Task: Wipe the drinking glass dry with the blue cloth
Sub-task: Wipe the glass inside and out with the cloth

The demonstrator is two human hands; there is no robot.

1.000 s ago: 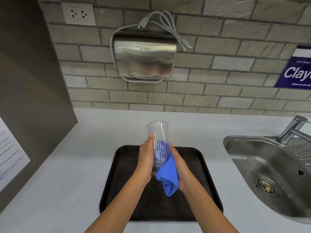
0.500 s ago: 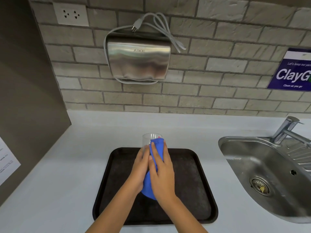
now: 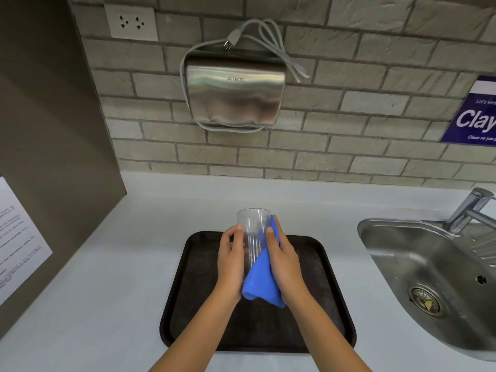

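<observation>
The drinking glass [image 3: 253,232] is held upright above the black tray [image 3: 324,267], between 2 hands. The left hand [image 3: 230,261] grips its left side, thumb on the near wall. The right hand [image 3: 285,261] presses the blue cloth [image 3: 261,283] against the right side, fingers curled round cloth and glass. The cloth's lower fold hangs below both palms. The tray sits on the pale counter [image 3: 107,264], left of the steel sink [image 3: 418,267].
</observation>
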